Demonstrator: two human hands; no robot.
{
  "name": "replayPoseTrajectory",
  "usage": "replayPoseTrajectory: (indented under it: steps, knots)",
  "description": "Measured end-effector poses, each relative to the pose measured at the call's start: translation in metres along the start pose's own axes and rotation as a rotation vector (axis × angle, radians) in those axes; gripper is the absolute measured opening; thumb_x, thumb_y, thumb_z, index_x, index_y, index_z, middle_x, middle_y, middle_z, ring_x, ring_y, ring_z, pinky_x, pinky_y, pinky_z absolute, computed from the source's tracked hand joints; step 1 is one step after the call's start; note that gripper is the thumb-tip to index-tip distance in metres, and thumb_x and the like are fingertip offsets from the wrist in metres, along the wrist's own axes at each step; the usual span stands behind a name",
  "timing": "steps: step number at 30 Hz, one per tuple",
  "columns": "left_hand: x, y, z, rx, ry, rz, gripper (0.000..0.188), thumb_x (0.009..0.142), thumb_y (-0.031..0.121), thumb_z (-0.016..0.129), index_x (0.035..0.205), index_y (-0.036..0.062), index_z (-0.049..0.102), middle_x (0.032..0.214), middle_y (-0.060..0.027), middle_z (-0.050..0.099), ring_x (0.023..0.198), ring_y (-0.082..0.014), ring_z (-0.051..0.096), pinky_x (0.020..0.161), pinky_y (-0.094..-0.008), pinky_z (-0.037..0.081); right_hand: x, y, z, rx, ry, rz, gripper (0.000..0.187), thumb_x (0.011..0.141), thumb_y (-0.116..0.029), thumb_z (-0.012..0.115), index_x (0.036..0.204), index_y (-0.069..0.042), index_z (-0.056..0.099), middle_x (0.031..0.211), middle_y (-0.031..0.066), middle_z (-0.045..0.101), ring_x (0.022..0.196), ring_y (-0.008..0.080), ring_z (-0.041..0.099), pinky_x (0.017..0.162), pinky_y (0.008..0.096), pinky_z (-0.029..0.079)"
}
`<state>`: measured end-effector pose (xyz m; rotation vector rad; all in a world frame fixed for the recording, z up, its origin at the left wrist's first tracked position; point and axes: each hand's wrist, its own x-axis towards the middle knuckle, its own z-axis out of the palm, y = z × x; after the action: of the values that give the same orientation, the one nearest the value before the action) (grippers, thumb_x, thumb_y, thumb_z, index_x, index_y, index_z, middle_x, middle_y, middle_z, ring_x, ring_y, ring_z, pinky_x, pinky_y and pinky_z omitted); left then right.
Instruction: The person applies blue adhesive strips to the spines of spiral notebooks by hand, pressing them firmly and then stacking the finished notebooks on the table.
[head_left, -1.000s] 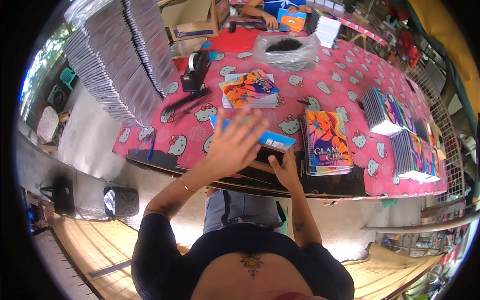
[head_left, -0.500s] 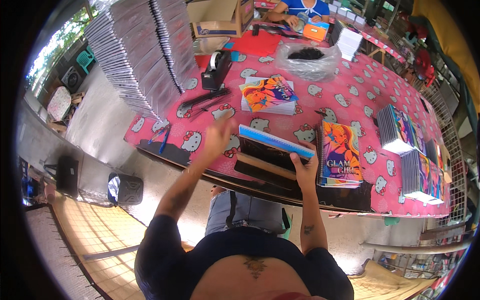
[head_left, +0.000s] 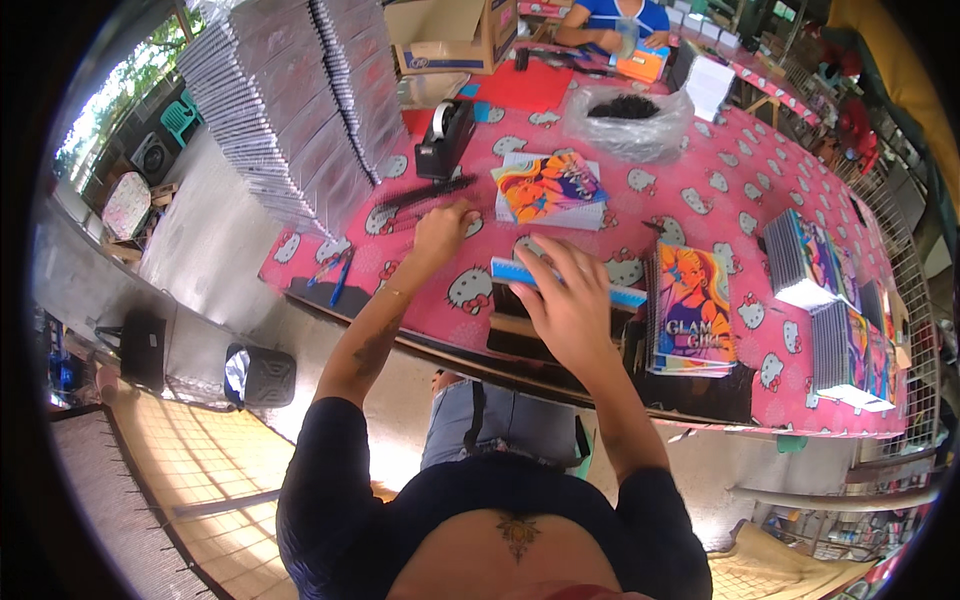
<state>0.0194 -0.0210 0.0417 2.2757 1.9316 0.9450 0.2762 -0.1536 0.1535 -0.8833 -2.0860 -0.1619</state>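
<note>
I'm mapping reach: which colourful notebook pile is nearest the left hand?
The leftmost colourful pile, just right of the left hand; the other piles are all right of the right hand.

Own hands (head_left: pixel 577 305): two
Blue notebook edge (head_left: pixel 627 297): one
Girl-cover notebook piles (head_left: pixel 692 310), near hands: two
Far-right notebook stacks (head_left: pixel 840 350): several, count unclear
Pens (head_left: pixel 342 277): at least two
Black tape dispenser (head_left: pixel 438 158): one
Open cardboard box (head_left: pixel 445 57): one
Clear plastic bag (head_left: pixel 645 146): one
Green chair (head_left: pixel 180 118): one

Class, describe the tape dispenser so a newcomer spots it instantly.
On the pink table, find the tall stacks at left. Right of them sits the tape dispenser; unlike the thin black pieces nearby, it is chunky with a pale roll.
</note>
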Motion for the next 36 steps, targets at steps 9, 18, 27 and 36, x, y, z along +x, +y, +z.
replayPoseTrajectory:
  steps: [9,18,27,36]
  knots:
    - [-0.012,0.01,-0.045,-1.059,-0.482,-0.523,0.039,0.106,0.043,0.049,0.101,0.0059,0.06,0.068,0.0019,0.051,0.052,-0.0074,0.042,0.046,-0.0233,0.032,0.004,0.015,0.042,0.095,-0.145,0.155,0.016,0.088,-0.017,0.07,0.103,-0.012,0.068,0.087,0.0079,0.071,0.073,0.0314,0.068,0.064,0.0431,0.052]
    - [-0.095,0.102,-0.089,-0.56,0.201,0.134,0.029,0.091,0.011,0.071,0.117,0.0002,0.067,0.088,-0.014,0.066,0.075,-0.0253,0.066,0.061,-0.034,0.052,0.008,0.015,0.045,0.131,-0.088,0.143,0.011,0.086,-0.016,0.071,0.094,-0.01,0.067,0.079,0.0083,0.068,0.069,0.0304,0.067,0.061,0.042,0.051]
    - [-0.092,0.105,-0.085,-0.507,0.258,0.128,0.019,0.088,0.005,0.072,0.106,0.0004,0.074,0.083,-0.0126,0.068,0.069,-0.0244,0.066,0.059,-0.031,0.053,0.011,0.011,0.041,0.125,-0.11,0.177,0.01,0.086,-0.017,0.071,0.093,-0.011,0.066,0.08,0.0084,0.068,0.069,0.0307,0.067,0.062,0.0422,0.052]
    - [-0.074,0.092,-0.094,-0.504,0.098,0.205,0.025,0.091,0.011,0.071,0.114,0.0005,0.069,0.086,-0.0129,0.066,0.068,-0.0195,0.063,0.058,-0.0292,0.048,0.009,0.013,0.035,0.143,-0.201,0.114,0.011,0.087,-0.015,0.069,0.097,-0.01,0.066,0.082,0.0078,0.066,0.074,0.0298,0.068,0.062,0.0415,0.052]
